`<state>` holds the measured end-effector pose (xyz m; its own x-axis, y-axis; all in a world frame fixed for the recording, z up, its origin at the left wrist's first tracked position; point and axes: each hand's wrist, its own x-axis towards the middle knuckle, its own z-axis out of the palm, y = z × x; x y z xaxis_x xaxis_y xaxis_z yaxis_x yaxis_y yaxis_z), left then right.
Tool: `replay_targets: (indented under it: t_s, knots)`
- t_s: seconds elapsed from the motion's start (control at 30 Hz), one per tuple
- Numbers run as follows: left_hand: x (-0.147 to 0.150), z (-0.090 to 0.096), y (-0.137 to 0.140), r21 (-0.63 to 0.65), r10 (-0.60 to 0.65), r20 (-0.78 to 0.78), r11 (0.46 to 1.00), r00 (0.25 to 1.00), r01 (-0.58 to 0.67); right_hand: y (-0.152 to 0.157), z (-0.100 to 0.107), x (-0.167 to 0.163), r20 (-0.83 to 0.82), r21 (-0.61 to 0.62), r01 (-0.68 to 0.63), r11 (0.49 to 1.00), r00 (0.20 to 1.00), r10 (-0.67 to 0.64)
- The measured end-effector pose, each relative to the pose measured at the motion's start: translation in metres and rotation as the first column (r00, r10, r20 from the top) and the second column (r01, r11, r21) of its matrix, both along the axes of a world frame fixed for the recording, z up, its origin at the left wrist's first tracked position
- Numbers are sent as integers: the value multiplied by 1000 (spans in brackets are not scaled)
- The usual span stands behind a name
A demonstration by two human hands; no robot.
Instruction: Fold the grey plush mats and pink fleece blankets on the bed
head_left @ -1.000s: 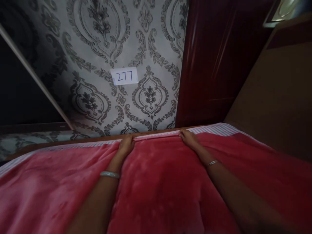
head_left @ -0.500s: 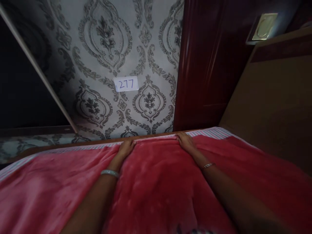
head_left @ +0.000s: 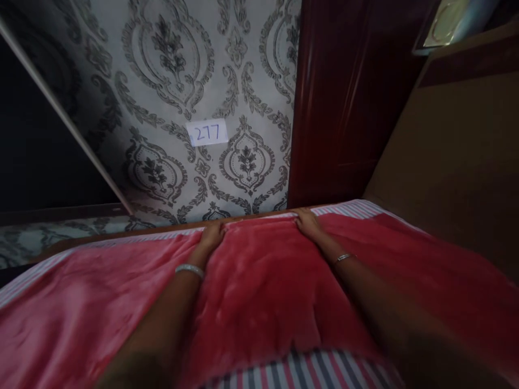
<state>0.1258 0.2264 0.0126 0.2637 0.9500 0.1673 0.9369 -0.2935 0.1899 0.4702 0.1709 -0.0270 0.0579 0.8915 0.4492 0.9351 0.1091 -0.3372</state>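
A plush red blanket (head_left: 259,270) covers most of a striped sheet (head_left: 304,373). At the blanket's far edge, my left hand (head_left: 212,235) has its fingers curled over the fabric. Farther right along that same edge, my right hand (head_left: 308,223) grips the cloth in a similar way, and its fingertips are partly hidden. Between the two hands the blanket lies fairly flat, with soft folds to the left. Both forearms reach forward over it, a pale bangle on the left wrist and a thin silver one on the right.
Beyond the bed's wooden edge (head_left: 162,231) stands a patterned wallpapered wall (head_left: 239,86) with a paper label (head_left: 207,132) reading 277. A dark red wooden panel (head_left: 332,108) adjoins it. At right rises a brown board (head_left: 458,162); a dark screen-like panel (head_left: 40,135) is at left.
The view has tipped down slightly, so wall and hands sit higher or nearly level in it. The blanket's near edge and the striped sheet below it now show at the bottom. Both hands keep their hold.
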Motion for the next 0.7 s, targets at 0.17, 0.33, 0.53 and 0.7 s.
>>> replay_targets:
  t_s: [0.17,0.33,0.53,0.7]
  knots:
    - [-10,24,-27,-1,-98,-31,995,995,98,-69,17,5,-76,108,-122,987,989,130]
    - [-34,37,-128,-30,-436,27,899,900,437,-181,27,21,-160,27,-184,983,969,186]
    - [-93,7,-243,94,-508,-31,856,861,508,-278,5,32,-196,-103,-199,975,965,176]
    - [-120,-34,-255,240,-431,-100,864,897,442,-298,-26,29,-58,-84,-151,985,987,147]
